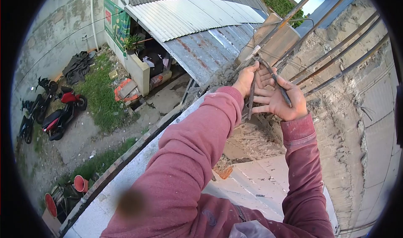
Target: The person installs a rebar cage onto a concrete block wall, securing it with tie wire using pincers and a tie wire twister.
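A pair of dark metal pincers (283, 92) is spread at the rebar joint, jaws up and long handles pointing down. My left hand (247, 79) grips the left handle, its thumb close to the jaws. Across the palm of my right hand (289, 101) lies the other handle, hooked by the thumb, while the fingers stretch between the two handles. Just above my hands, thin tie wire (282, 62) crosses the rusty bars (289, 17). Whether the jaws bite on wire is too small to tell.
More rebar (348, 70) sticks out at the right over a rough mortar-covered block wall (336, 120). A wooden board (275, 38) stands behind the joint. Left of the wall edge is a drop to a yard with motorbikes (63, 112), and a corrugated roof (201, 15) lies beyond.
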A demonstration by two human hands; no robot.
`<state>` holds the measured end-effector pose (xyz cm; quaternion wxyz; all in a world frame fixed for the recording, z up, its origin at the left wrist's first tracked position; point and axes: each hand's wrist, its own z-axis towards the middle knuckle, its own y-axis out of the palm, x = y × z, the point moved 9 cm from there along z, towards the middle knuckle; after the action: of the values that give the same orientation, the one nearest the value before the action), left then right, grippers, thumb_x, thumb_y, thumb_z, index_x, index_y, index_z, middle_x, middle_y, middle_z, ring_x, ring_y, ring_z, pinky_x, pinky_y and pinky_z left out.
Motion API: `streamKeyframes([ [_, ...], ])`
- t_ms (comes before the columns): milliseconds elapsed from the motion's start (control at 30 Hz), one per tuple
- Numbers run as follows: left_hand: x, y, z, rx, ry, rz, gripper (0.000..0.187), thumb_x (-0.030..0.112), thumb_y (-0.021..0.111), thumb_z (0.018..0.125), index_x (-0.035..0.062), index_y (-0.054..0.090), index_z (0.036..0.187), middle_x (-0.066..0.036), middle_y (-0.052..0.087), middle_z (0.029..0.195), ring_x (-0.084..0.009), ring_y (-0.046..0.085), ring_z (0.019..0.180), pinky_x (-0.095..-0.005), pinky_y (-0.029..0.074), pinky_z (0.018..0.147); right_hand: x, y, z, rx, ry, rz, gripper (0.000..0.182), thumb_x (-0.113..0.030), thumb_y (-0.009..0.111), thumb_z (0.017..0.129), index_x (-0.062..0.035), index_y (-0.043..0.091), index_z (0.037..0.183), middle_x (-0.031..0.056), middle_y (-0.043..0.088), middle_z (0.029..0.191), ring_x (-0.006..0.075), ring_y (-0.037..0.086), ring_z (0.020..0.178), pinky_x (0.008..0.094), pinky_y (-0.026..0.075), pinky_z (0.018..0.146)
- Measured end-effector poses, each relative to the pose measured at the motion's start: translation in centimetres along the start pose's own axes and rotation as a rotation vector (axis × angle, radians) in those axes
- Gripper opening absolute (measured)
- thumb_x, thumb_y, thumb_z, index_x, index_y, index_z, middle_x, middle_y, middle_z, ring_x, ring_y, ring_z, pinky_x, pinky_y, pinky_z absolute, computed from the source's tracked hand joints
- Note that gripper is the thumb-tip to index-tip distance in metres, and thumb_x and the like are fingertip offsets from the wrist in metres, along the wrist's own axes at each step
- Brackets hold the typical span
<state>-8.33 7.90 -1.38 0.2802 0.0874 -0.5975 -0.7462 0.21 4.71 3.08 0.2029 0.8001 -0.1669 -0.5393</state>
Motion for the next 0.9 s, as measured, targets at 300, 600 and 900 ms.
streamKeyframes([
  [300,0.5,0.7,-0.2,0.136,0.016,-0.052,0.041,0.037,0.028,0.098,0.0078,0.053,0.110,-0.008,0.063,0.093,-0.0149,0.058,0.068,-0.0287,0.053,0.064,-1.2,2.6,0.4,0.056,0.051,0.014,0.034,-0.035,0.032,0.097,-0.0033,0.040,0.103,0.0240,0.040,0.119,0.0518,0.038,0.111,0.0708,0.027,0.089],
  [600,0.1,-0.2,1.6,0.083,0.009,-0.052,0.039,0.037,0.027,0.096,0.0124,0.057,0.103,-0.002,0.061,0.078,-0.0149,0.058,0.063,-0.0292,0.051,0.056,-1.8,1.6,0.5,0.260,-0.117,0.028,0.016,-0.024,0.037,0.095,-0.0146,0.042,0.107,0.0044,0.048,0.090,0.0304,0.051,0.083,0.0543,0.044,0.077],
  [900,0.9,1.2,-0.5,0.187,0.035,0.196,0.029,0.035,0.039,0.094,0.0139,0.056,0.085,-0.001,0.059,0.073,-0.0157,0.056,0.055,-0.0267,0.047,0.047,-2.0,1.3,1.2,0.202,-0.222,-0.122,0.024,-0.014,0.046,0.090,-0.0150,0.041,0.115,0.0044,0.050,0.084,0.0243,0.052,0.074,0.0392,0.045,0.063],
])
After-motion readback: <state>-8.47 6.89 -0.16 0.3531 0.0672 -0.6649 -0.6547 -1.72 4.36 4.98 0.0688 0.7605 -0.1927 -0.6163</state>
